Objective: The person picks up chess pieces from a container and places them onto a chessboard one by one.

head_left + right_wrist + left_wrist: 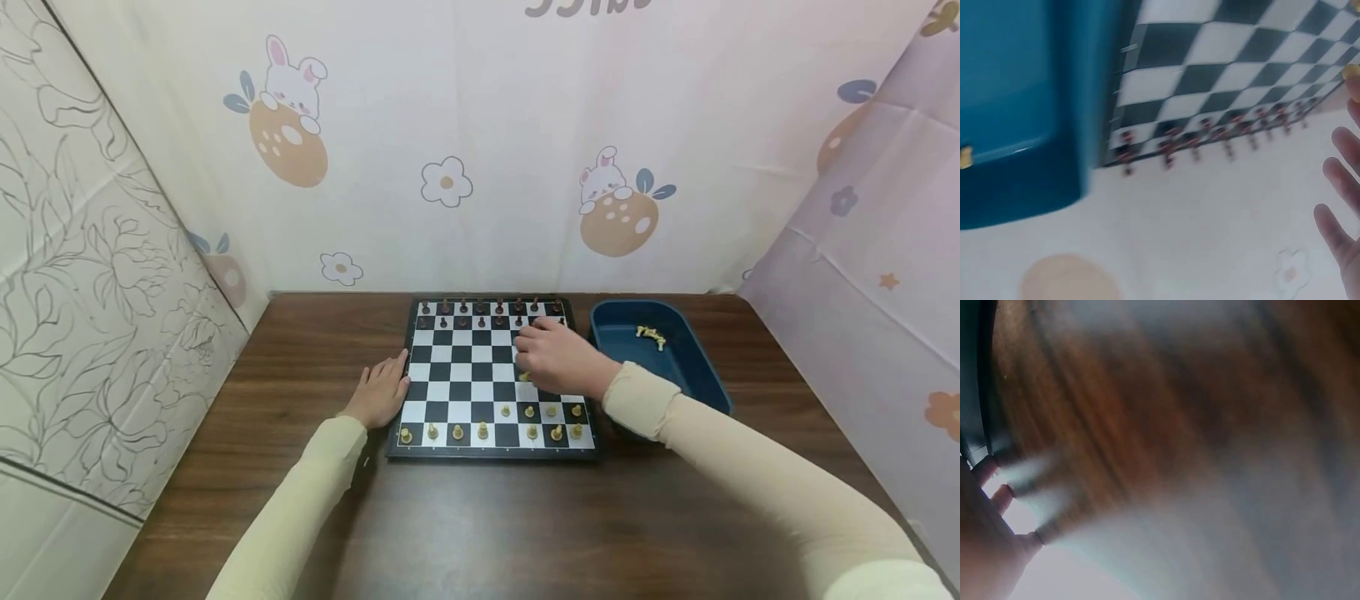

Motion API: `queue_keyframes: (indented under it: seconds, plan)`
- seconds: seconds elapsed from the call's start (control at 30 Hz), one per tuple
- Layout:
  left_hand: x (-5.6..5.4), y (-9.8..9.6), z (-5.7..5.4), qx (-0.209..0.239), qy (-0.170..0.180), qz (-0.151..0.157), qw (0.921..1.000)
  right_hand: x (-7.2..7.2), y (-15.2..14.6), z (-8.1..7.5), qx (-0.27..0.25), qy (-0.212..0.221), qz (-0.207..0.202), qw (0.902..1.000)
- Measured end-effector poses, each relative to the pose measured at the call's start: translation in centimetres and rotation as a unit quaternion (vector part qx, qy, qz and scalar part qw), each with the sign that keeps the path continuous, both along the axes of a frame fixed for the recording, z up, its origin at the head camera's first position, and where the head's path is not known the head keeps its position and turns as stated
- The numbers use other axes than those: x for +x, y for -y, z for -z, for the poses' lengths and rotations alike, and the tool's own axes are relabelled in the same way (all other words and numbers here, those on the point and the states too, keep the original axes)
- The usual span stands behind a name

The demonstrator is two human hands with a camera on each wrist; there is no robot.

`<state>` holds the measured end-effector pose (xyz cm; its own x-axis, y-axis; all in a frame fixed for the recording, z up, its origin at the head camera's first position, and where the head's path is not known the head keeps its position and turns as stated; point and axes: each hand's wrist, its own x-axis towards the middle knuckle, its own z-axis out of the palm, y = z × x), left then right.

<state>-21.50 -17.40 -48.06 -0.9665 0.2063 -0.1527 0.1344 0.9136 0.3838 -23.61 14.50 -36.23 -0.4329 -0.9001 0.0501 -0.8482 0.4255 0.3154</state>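
A black-and-white chessboard (461, 390) lies on the wooden table. Dark chess pieces (482, 322) stand along its two far rows, and gold chess pieces (482, 430) stand in its two near rows. Over the right half of the board, my right hand (558, 357) pinches a gold chess piece (1352, 71) at its fingertips; the other fingers are spread in the right wrist view. The held piece (524, 377) shows just below the hand in the head view. My left hand (378, 392) lies with extended fingers at the board's left edge, holding nothing.
A blue tray (708, 377) stands right of the board, with several gold pieces (651, 336) clustered inside. Behind the table (465, 525) hangs a white patterned curtain (510, 225); a floral wall panel (97, 250) is at the left.
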Motion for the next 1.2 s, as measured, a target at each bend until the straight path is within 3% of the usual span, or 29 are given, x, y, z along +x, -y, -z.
queue_keyframes:
  seconds: [0.23, 0.5, 0.7, 0.97, 1.2]
  plan:
    - [0.0, -0.1, 0.2, -0.002, 0.002, 0.003, 1.0000, 0.9, 3.8, 1.8, 0.005, 0.011, -0.048, 0.9988]
    - [-0.2, -0.1, 0.3, 0.000, -0.003, 0.003, 1.0000, 1.5, 5.9, 2.9, 0.061, 0.012, -0.064, 0.9960]
    - [-0.3, -0.2, 0.3, -0.005, -0.001, 0.004, 1.0000, 1.7, 6.2, 3.2, 0.084, -0.005, -0.062, 0.9945]
    - [-0.2, 0.0, -0.1, -0.007, 0.004, 0.013, 0.9999, 1.5, 6.2, 3.7, 0.064, -0.007, -0.076, 0.9951]
    - [-0.1, 0.1, -0.2, -0.002, 0.001, 0.013, 0.9999, 0.8, 4.9, 3.1, 0.048, 0.009, -0.059, 0.9971]
